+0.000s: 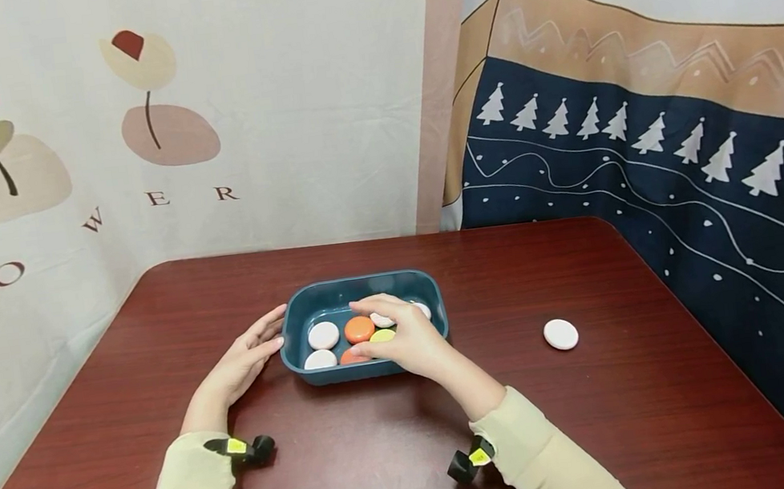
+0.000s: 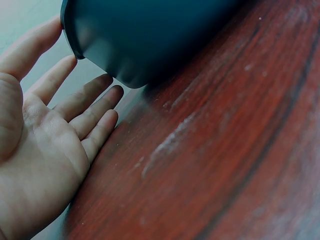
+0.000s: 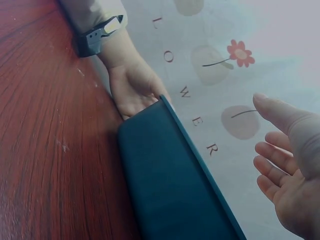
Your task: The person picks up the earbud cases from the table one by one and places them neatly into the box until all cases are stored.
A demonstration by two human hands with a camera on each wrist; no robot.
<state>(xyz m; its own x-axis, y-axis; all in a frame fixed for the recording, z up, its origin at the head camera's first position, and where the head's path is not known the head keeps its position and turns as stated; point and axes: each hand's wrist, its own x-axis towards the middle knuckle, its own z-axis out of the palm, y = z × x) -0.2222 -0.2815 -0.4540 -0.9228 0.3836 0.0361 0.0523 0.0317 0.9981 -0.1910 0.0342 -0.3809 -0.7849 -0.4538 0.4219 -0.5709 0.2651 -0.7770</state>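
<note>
A dark teal rectangular tray holds several round discs, among them a white disc, an orange disc and a yellow disc. My left hand rests beside the tray's left end, its fingers extended and fingertips at the wall, as the left wrist view also shows. Over the tray's right half is my right hand, thumb and fingers spread apart. In the right wrist view nothing shows between its thumb and fingers. It partly covers the discs below.
On the brown wooden table, a single white disc lies to the right of the tray. A flower-printed cloth hangs behind the table, and a navy cloth with white trees hangs along the right.
</note>
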